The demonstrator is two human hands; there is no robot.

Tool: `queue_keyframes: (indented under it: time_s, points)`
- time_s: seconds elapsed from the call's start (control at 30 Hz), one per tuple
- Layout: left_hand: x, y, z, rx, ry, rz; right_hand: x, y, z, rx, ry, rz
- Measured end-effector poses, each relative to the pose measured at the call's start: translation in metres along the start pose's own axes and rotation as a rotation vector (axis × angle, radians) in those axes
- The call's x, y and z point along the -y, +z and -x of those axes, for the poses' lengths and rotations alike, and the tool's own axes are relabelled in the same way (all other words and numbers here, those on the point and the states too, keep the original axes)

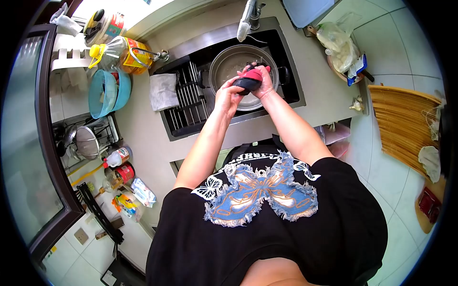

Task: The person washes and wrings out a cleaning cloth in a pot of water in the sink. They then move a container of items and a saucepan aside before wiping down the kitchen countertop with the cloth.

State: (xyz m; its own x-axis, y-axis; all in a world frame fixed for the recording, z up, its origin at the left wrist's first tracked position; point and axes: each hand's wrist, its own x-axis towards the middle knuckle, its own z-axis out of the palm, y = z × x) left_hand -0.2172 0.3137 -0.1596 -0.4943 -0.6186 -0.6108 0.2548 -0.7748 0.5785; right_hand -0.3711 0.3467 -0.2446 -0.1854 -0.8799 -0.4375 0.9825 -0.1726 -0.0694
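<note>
A red and black rounded object (253, 76) is held between my two hands above a wide metal pot (224, 66) in the sink. I cannot make out exactly what the object is. My left hand (227, 98) has its fingers curled around the black end. From the other side, my right hand (265, 85) grips the red part. The pot has dark side handles, and liquid seems to lie in it. Part of its inside is hidden behind my hands. Above the pot hangs the faucet (244, 26).
A slatted rack (191, 102) spans the left of the black sink (296, 90), with a grey cloth (163, 92) beside it. Left stand an oil bottle (129, 56) and blue basins (123, 93). Plastic bags (338, 45) sit right; garlic (356, 103) lies at the counter edge.
</note>
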Motion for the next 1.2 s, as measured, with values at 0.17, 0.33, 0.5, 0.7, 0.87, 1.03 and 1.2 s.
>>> queue_keyframes:
  time_s: [0.17,0.33,0.5,0.7,0.87,1.03,1.2]
  points:
    - [0.006,-0.010,-0.010,-0.134,-0.327,0.447,0.011,0.021,0.007,0.029,0.117,0.009]
    - [0.007,-0.014,0.013,-0.085,0.268,-0.410,0.013,0.007,-0.014,-0.223,0.171,-0.010]
    - [-0.003,0.010,0.045,0.165,1.121,-1.565,0.007,0.023,-0.007,-0.413,0.201,0.092]
    - [-0.001,-0.002,-0.005,-0.106,1.221,-1.856,-0.003,0.014,-0.009,-0.402,0.135,0.085]
    - [0.003,0.016,-0.013,-0.240,0.652,-1.803,0.001,0.036,-0.008,-0.413,-0.047,0.324]
    - [0.007,0.036,-0.008,-0.276,0.398,-1.612,0.006,0.066,-0.004,-0.393,-0.091,0.502]
    - [-0.002,0.036,-0.021,-0.109,0.070,-1.313,0.010,0.066,-0.010,-0.308,-0.035,0.590]
